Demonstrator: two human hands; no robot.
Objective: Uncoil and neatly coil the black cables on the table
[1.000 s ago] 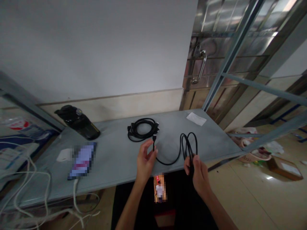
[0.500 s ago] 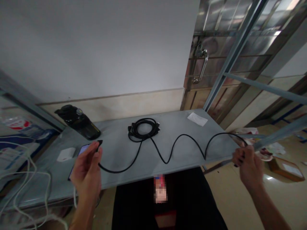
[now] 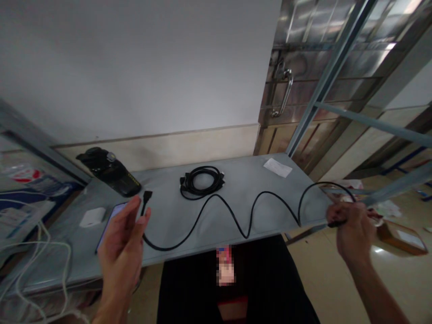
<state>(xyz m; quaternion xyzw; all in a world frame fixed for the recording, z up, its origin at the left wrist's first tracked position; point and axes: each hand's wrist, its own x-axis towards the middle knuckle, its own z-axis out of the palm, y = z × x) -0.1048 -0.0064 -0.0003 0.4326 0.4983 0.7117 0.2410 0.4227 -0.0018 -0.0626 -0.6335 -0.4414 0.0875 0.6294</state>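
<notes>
A black cable (image 3: 236,218) stretches in loose waves across the front of the grey table (image 3: 216,225). My left hand (image 3: 123,240) pinches one end near the plug, which sticks up above my fingers. My right hand (image 3: 351,229) is closed on the other end, out past the table's right edge. A second black cable (image 3: 201,181) lies coiled near the middle of the table, beyond the stretched one.
A black bottle (image 3: 108,171) lies at the back left. A phone (image 3: 111,220) and a small white block (image 3: 92,217) sit left of my left hand. White paper (image 3: 277,167) lies at the back right. White cords (image 3: 33,265) hang at the left. Metal frame bars (image 3: 354,117) cross at the right.
A second ago both hands held the cable looped close together. They have moved wide apart and the cable is drawn out across the table. The plug at my left hand has turned upward.
</notes>
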